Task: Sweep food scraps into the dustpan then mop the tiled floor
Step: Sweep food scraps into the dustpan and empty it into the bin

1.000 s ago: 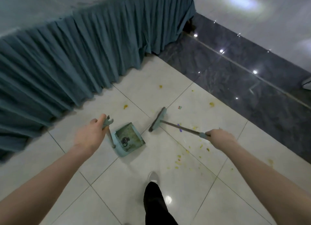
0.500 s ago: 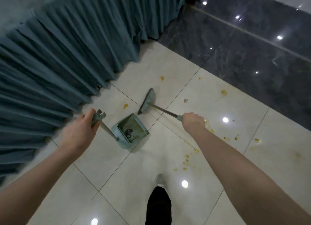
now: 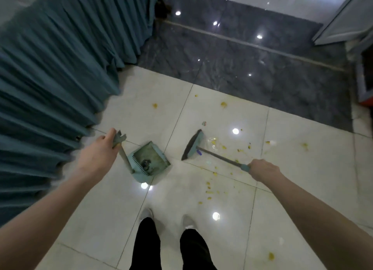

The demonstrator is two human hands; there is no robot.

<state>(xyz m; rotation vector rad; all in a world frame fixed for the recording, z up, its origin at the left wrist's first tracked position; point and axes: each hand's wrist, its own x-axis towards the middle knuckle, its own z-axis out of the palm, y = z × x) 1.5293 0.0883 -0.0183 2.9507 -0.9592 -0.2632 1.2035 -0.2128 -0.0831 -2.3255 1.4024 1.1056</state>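
Observation:
My left hand [image 3: 99,154] grips the top of the upright handle of a light-blue dustpan [image 3: 151,158], which rests on the cream tiled floor [image 3: 298,189] with dark debris inside and its mouth facing the far right. My right hand [image 3: 262,169] holds the handle end of a short broom [image 3: 193,145]; its head stands on the floor right of the dustpan, a gap apart. Yellow food scraps [image 3: 210,191] lie scattered right of and behind the broom, with more near the dark tiles.
A pleated teal table skirt [image 3: 50,84] fills the left side, close to my left hand. A band of dark polished tiles [image 3: 252,68] crosses the far floor. A door frame [image 3: 343,23] and a red-edged object [image 3: 366,100] stand at the right. My two feet [image 3: 167,223] stand below.
The broom head has swung right, away from the dustpan mouth, and my right hand has moved right with it. The view has pulled back; both feet now show.

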